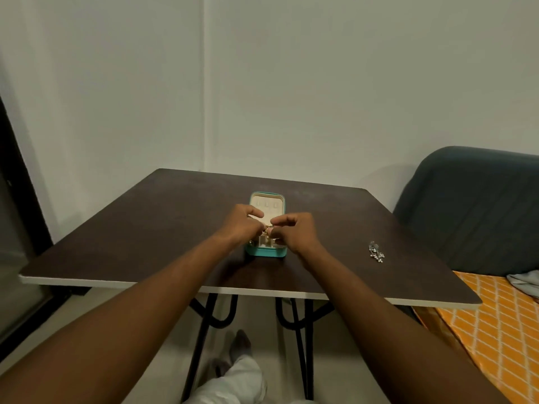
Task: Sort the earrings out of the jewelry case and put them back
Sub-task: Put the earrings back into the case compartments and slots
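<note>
A small teal jewelry case [267, 252] lies open in the middle of the dark table [145, 228], its cream-lined lid [268, 199] laid back away from me. Both hands meet just above the case. My left hand [243, 225] and my right hand [294, 230] pinch a small gold earring [267, 228] between their fingertips. Cream compartments of the case show below the fingers; most of the inside is hidden by the hands. A pair of silver dangling earrings [376, 252] lies on the table to the right, well apart from the case.
A dark grey chair back [472, 205] stands right of the table, beside an orange patterned cloth [495, 322]. The table's black legs [204, 330] and my knee in light trousers [233, 380] show below the front edge. A plain wall stands behind.
</note>
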`<state>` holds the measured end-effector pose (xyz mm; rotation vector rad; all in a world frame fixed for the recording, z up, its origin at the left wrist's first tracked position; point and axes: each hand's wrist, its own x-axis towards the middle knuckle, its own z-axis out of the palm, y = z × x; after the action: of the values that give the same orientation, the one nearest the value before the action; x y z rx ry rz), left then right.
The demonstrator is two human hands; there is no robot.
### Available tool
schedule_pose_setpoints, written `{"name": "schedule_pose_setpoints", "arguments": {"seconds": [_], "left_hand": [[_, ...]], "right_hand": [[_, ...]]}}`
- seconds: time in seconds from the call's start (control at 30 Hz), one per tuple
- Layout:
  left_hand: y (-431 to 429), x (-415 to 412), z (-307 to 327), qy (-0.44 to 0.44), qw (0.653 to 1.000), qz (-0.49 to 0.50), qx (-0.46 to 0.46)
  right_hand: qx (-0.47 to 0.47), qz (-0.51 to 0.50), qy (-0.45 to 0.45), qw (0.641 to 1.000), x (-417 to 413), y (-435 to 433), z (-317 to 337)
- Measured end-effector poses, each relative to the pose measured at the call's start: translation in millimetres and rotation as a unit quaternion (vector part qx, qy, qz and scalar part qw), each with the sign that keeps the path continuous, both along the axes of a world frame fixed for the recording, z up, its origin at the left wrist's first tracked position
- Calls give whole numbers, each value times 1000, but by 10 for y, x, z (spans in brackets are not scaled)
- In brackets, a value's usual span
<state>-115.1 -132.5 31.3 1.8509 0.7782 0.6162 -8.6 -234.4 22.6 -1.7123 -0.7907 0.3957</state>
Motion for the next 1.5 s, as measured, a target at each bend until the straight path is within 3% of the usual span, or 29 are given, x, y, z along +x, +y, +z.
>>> {"name": "schedule_pose_setpoints", "arguments": {"seconds": [0.47,0.8,0.97,1.2,1.37,1.5], "left_hand": [[118,-96,-156,50,989,0,139],[83,-45,-137,49,982,16,180],[-270,263,-52,34,979,-29,197],[-864,796,-19,-24,984,-101,144],[-1173,1265,-196,27,986,-149,71],[-1325,1598,-311,70,985,-157,6]], "right_hand": [[-130,2,-188,973,-160,248,-191],[-135,8,-263,955,-111,165,-138],[-132,-9,-285,949,165,-122,31],[-138,-91,-313,935,751,-780,92],[-157,-136,-285,936,1216,-1283,18],[-174,-181,-212,945,1531,-1544,-99]]}}
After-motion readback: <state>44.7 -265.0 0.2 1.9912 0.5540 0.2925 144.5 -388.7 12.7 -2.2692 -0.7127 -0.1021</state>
